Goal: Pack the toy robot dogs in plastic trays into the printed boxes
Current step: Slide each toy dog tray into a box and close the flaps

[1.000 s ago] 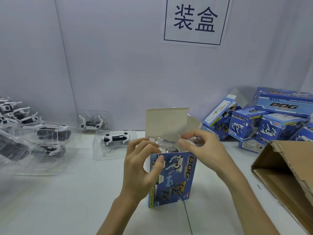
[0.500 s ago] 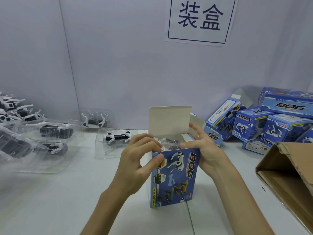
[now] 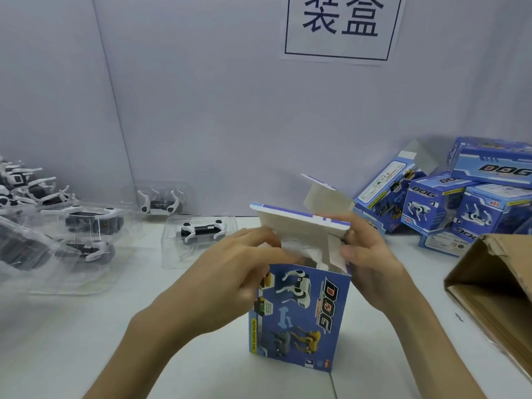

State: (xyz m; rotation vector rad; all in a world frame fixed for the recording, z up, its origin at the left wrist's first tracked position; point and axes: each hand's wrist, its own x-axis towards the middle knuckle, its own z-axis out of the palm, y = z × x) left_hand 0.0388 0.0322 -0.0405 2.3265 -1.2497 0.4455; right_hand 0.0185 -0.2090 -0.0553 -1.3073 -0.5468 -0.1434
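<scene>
Standing upright on the table point(image 3: 86, 341) at centre, the box point(image 3: 299, 318) has its lid point(image 3: 299, 226) tipped fwd over the open top. L hand point(image 3: 230, 280), blurred, curls round the box's top-left corner; R hand point(image 3: 371, 263) grips its top-right edge w/ thumb on a side flap. Dogs in trays point(image 3: 198, 234) lie left; other boxes point(image 3: 460, 208) & a carton point(image 3: 495, 283) sit right.

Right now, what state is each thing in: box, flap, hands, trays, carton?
printed box, upright, top open
top flap, folded partway down, untucked
left hand, grips the box's top left
right hand, grips the box's right side
nearest tray, lying flat, toy dog inside
stacked boxes, piled, one flap open
cardboard carton, on its side, open
</scene>
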